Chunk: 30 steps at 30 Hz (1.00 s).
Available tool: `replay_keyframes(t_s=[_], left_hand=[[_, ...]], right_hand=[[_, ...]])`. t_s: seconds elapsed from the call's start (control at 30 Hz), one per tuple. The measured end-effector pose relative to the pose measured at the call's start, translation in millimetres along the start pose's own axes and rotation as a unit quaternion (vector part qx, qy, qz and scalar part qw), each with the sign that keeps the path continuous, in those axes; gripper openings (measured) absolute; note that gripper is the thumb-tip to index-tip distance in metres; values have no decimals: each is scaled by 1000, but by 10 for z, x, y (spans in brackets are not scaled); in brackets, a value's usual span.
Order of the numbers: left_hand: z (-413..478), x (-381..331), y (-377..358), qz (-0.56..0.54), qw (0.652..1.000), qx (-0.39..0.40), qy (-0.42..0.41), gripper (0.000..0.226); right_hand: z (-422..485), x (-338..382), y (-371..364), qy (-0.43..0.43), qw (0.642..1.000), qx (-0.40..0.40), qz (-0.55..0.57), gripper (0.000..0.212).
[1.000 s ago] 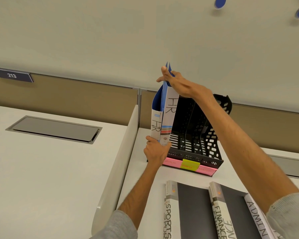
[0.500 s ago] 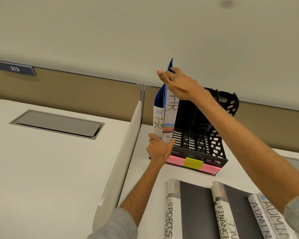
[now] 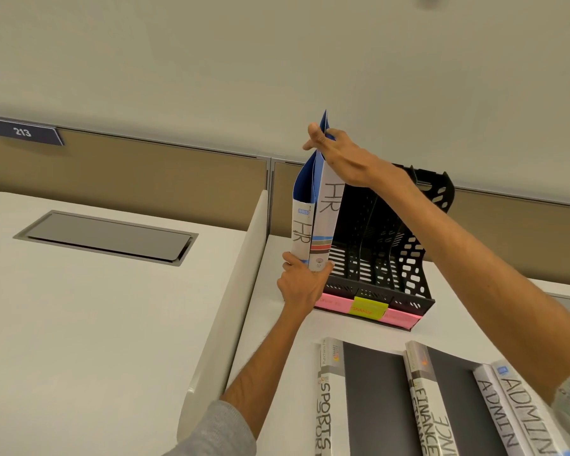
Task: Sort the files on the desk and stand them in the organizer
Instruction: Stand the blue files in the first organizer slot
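hands: left grips hr files low, right pinches top.

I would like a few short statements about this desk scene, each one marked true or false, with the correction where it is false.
1. The right hand pinches the top of the HR files. True.
2. The left hand lies open, away from the files. False: it grips the bottom of the HR files.
3. The SPORTS file lies flat on the desk. True.
4. The organizer is full of ADMIN files. False: the ADMIN files lie on the desk; the slots right of the HR files look empty.
5. A yellow note sticks on the organizer's front. True.
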<state>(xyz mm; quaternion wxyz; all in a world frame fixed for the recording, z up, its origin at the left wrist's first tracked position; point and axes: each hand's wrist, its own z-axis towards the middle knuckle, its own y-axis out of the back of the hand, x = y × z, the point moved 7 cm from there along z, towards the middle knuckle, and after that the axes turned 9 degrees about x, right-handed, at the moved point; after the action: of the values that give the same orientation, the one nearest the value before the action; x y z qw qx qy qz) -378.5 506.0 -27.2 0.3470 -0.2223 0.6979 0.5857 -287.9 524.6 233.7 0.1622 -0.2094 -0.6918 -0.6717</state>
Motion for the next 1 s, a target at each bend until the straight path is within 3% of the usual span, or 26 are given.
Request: replay_keyframes(t_s=[0.13, 0.3, 0.5, 0.63, 0.83, 1.0], left_hand=[[65, 100, -42, 1, 998, 45, -39, 99], [115, 94, 20, 7, 998, 36, -54, 102], [56, 64, 54, -25, 997, 38, -64, 82], [26, 53, 49, -27, 996, 51, -61, 81], [-97, 86, 34, -49, 991, 114, -48, 90], [-421, 106, 62, -111, 984, 126, -66, 80]], right_hand=[[-17, -61, -64, 18, 997, -55, 55, 96], [-90, -343, -693, 1, 999, -17, -40, 58], [-30, -408, -723, -15, 999, -12, 46, 71], [-67, -412, -723, 21, 997, -12, 68, 58], [-222, -456, -634, 46, 959, -68, 270, 64], [-559, -710, -809, -2, 923, -108, 370, 60]])
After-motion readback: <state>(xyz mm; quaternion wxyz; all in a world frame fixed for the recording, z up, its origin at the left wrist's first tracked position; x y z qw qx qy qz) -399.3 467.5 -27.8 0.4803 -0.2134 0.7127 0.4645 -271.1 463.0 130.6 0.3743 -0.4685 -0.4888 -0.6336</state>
